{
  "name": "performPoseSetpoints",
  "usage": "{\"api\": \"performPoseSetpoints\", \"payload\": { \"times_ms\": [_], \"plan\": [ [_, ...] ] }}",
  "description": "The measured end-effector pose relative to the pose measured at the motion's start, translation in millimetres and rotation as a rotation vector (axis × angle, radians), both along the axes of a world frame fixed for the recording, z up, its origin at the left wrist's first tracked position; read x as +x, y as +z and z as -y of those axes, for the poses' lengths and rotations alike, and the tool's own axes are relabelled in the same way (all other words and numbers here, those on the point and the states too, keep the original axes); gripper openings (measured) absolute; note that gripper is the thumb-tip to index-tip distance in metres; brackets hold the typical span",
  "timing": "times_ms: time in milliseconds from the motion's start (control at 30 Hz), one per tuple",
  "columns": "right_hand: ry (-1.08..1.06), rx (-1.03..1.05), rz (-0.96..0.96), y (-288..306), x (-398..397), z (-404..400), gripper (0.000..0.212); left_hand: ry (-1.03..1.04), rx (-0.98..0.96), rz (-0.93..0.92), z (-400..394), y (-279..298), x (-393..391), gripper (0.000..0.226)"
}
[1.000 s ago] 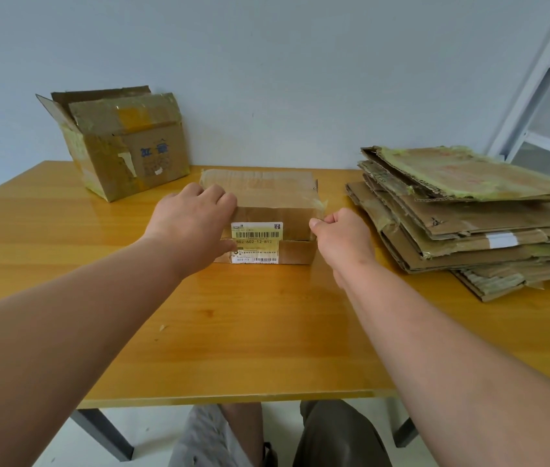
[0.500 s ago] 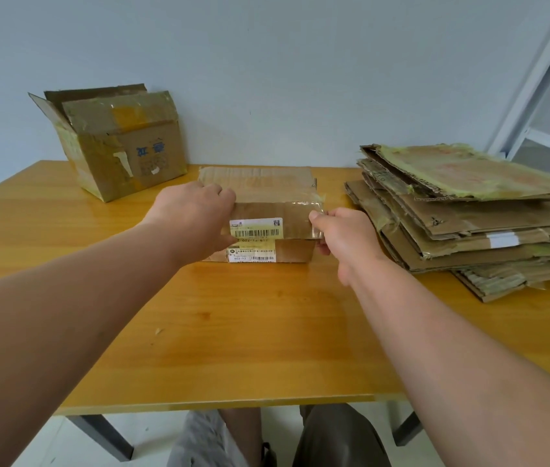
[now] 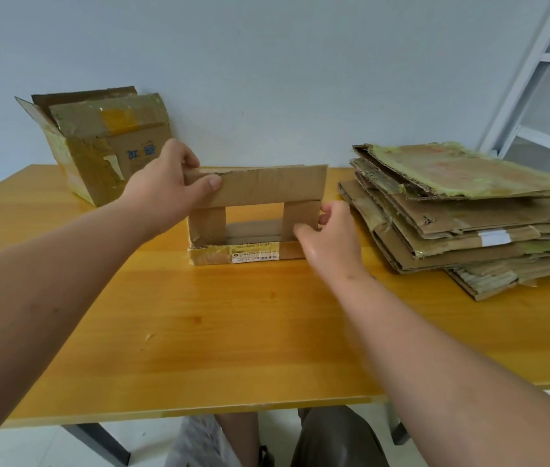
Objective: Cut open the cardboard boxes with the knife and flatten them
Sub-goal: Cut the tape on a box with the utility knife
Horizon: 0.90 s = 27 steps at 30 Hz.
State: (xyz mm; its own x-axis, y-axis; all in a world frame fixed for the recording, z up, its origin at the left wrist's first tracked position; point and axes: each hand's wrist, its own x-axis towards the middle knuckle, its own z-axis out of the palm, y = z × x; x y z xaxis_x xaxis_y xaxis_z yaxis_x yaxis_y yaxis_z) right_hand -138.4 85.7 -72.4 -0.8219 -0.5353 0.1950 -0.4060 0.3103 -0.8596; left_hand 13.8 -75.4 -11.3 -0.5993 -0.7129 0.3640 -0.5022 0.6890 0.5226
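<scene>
table (image 3: 266,332) is holding it all | flat box pile (image 3: 462,210) is lying at 3 o'clock | big box (image 3: 98,153) is sitting open at 10 o'clock | small box (image 3: 253,210) is standing in the middle, flap up | left hand (image 3: 162,187) is pinching the flap | right hand (image 3: 327,237) is curling fingers on the right side flap

Plain workroom or storeroom: bare pale wall (image 3: 266,62), yellow wooden table (image 3: 233,332), stack of flattened cardboard (image 3: 462,210), white metal shelving (image 3: 536,79) at right.
</scene>
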Motion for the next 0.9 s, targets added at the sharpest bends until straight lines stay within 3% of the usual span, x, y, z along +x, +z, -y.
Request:
{"api": "performPoseSetpoints", "payload": {
  "times_ms": [133,267,367,433,533,633,833,900],
  "plan": [
    [-0.079,0.058,-0.13,-9,3,17,0.073,0.096,-0.065,-0.112,0,-11,-8,0.038],
    [-0.192,0.123,-0.224,-17,2,31,0.082,0.028,-0.352,-0.021,0,-20,-17,0.016],
    [-0.287,0.142,-0.222,-19,3,41,0.086,0.025,-0.433,0.016,-1,-26,-20,0.02],
    [-0.334,0.157,-0.207,-19,4,48,0.086,0.069,-0.452,0.061,-4,-32,-22,0.035],
    [-0.363,0.156,-0.222,-20,2,52,0.078,0.123,-0.503,0.132,-7,-42,-25,0.065],
    [-0.314,0.096,-0.271,-22,-1,48,0.069,0.159,-0.515,0.155,-8,-46,-33,0.077],
    [-0.121,0.032,-0.189,-22,-12,18,0.022,0.153,-0.455,0.178,-6,-44,-38,0.06],
    [-0.065,0.032,-0.154,-20,-16,7,0.027,0.124,-0.398,0.162,-7,-41,-37,0.058]
  ]
}}
